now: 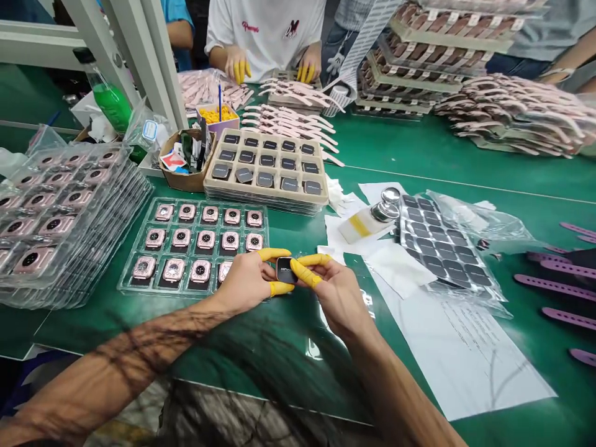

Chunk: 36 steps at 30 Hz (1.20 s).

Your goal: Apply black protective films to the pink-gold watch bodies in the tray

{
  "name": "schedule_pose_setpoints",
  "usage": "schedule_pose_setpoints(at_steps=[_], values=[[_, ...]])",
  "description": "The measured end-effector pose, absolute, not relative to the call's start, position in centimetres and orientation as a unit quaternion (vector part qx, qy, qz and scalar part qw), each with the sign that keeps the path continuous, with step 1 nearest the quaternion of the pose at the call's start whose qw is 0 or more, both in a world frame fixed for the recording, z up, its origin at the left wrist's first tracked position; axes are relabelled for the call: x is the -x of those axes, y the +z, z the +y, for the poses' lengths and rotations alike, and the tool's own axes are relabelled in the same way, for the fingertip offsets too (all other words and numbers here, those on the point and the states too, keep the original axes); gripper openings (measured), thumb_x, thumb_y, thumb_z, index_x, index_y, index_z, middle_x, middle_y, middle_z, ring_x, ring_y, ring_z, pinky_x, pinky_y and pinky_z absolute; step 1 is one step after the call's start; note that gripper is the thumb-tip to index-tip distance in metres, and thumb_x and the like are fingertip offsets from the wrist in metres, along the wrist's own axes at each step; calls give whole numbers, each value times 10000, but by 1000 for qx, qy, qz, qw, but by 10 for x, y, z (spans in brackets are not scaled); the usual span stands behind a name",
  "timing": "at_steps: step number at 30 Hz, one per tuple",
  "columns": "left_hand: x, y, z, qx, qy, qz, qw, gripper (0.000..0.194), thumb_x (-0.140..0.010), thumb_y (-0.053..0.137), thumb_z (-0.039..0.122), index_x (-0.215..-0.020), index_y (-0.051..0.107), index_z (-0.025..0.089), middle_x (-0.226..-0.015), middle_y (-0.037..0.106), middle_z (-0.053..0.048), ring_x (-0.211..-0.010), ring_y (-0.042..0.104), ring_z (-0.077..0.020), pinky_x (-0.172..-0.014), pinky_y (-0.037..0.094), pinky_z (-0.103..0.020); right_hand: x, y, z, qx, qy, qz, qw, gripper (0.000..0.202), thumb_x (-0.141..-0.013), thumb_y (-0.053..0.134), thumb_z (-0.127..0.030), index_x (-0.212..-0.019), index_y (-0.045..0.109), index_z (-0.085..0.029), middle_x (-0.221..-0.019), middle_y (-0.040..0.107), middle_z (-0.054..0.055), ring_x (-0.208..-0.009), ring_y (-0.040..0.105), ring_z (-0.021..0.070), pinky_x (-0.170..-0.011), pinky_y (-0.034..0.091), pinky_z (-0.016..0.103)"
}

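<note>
Between my two hands is a smartwatch case (283, 270) with a dark, printed face turned up. My left hand (249, 276) grips its left side, with yellow finger cots on the thumb and a finger. From the right, the yellow-cotted fingertips of my right hand (328, 279) pinch its right edge. Just left of the hands lies a clear plastic tray (195, 248) of pink watch cases, backs up with round sensors showing. Behind it stands a beige tray (267, 197) with dark-faced watch cases in its pockets.
Stacked clear trays (69, 248) stand at left. At right are a pump bottle (367, 220), a sheet of dark square films (442, 245), white paper (470, 347) and purple straps (559, 288). A cardboard box (181, 177) sits behind; across the table, a co-worker's yellow-cotted hands (238, 65) rest near pink straps.
</note>
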State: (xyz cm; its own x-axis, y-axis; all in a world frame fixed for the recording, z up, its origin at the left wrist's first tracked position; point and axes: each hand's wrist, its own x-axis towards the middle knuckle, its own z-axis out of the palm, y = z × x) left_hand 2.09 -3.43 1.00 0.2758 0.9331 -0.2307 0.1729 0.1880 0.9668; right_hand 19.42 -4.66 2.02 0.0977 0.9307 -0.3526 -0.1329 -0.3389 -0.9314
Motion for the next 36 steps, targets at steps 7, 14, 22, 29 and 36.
schedule_pose_setpoints(at_steps=[7,14,22,29,36], values=[[-21,9,-36,-565,324,508,563,475,-659,884,249,-1123,817,171,-716,766,-44,-733,752,-233,-717,602,-319,-193,23,-47,591,577,-333,455,459,-459,991,-412,-770,744,-182,-766,753,28,-765,692,190,-744,605,336],[-22,10,-35,-563,332,509,559,456,-648,883,236,-1092,812,155,-716,769,-44,-712,745,-220,-691,591,-300,-193,22,-48,595,570,-338,456,461,-486,980,-436,-789,739,-185,-769,747,30,-770,690,194,-744,598,342],[-24,8,-37,-555,337,508,566,555,-648,869,223,-1193,774,171,-730,787,-27,-697,742,-203,-646,569,-276,-198,17,-46,614,512,-388,458,577,-583,934,-493,-1019,663,-229,-949,667,11,-769,669,172,-677,607,319],[-24,12,-35,-457,363,494,644,682,-579,924,190,-1230,728,148,-749,773,-22,-706,720,-172,-677,564,-257,-223,15,-45,526,212,-715,409,428,-999,490,-498,-1374,602,-325,-1387,560,123,-1197,602,287,-970,574,500],[-26,12,-35,-402,411,456,679,754,-493,975,137,-1198,709,125,-739,755,-15,-702,710,-155,-729,567,-257,-230,5,-41,479,41,-848,223,505,-1023,445,-469,-1489,564,-314,-1721,170,139,-1479,311,417,-1160,340,696]])
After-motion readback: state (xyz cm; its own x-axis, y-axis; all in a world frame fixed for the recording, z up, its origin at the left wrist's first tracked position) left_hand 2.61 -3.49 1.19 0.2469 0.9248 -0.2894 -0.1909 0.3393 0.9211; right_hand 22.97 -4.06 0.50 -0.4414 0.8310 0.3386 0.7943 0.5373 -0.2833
